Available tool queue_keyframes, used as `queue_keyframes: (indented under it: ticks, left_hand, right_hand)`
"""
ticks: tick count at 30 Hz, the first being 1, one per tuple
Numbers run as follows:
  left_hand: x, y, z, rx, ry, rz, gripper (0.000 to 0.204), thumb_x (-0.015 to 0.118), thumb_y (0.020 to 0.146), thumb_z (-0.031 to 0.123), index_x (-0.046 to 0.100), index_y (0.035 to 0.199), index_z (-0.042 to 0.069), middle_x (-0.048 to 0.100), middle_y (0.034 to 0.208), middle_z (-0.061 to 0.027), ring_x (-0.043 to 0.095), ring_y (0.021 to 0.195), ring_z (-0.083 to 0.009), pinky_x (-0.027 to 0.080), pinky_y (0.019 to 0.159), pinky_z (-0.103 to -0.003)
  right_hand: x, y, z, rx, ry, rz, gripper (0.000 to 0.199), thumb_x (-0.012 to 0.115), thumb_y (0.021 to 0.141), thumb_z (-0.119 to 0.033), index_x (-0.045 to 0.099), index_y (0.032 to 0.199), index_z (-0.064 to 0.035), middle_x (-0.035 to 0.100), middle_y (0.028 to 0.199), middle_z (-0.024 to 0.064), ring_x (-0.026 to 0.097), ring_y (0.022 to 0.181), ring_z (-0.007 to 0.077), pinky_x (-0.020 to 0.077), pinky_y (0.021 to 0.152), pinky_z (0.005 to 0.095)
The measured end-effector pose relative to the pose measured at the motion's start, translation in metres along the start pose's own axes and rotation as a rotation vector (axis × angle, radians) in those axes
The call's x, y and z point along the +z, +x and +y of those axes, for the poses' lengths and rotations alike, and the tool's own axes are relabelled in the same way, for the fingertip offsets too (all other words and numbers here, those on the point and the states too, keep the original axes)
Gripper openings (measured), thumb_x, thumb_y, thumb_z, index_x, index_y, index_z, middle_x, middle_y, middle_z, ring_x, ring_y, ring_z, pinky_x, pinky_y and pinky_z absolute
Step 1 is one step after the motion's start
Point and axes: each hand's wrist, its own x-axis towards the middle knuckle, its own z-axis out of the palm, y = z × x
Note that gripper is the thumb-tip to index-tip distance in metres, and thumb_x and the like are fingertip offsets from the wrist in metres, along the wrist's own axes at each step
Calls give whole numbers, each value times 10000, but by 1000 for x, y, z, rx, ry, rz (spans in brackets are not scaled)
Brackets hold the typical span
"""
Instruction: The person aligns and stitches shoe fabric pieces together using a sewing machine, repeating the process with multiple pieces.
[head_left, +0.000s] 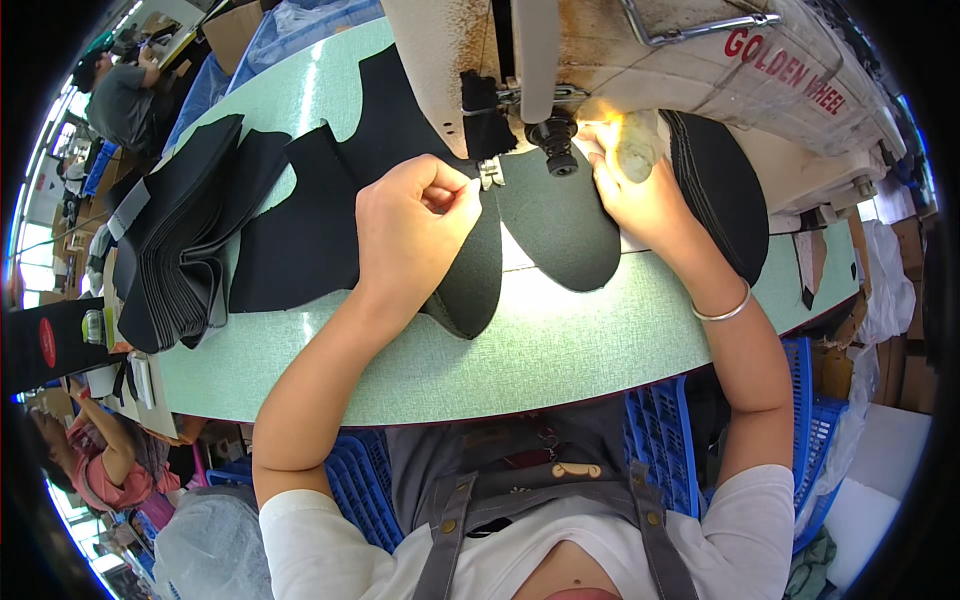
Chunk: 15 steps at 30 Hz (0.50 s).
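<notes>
My left hand (410,220) is closed in a pinch at the edge of a black fabric piece (470,285), just left of the sewing machine's presser foot (490,174). A dark grey piece with a rounded end (565,230) lies to the right of the foot, alongside the black one. My right hand (640,195) reaches to this grey piece's upper right edge, its thumb and fingers stretched out and apart. A lamp's glare and a translucent part (636,148) of the machine partly hide those fingers. The black machine knob (555,145) sits between my hands.
The sewing machine head (690,60) overhangs the pale green table (560,350). Stacked black pieces stand at left (165,270), and more rounded ones lie at right (725,190). Blue plastic baskets (660,440) are below the front edge. Two people (125,105) work at left.
</notes>
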Motion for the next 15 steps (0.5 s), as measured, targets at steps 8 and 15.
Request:
queue_keyframes:
  ticks: [8,15]
  left_hand:
    - [3,2,-3,17,-35,-17,120,729,805,10,638,731,-16,603,654,21,492,595,-8,425,552,-180]
    - [9,5,-4,82,-9,58,47,713,782,15,687,795,-23,671,703,-96,630,571,-141,479,543,-252]
  right_hand:
    - [-9,3,-9,33,46,14,246,594,878,-58,597,1118,-4,652,1058,161,611,1028,328,477,908,395]
    - [-16,13,-47,89,610,59,143,686,808,-44,620,913,28,633,969,110,629,858,229,522,773,337]
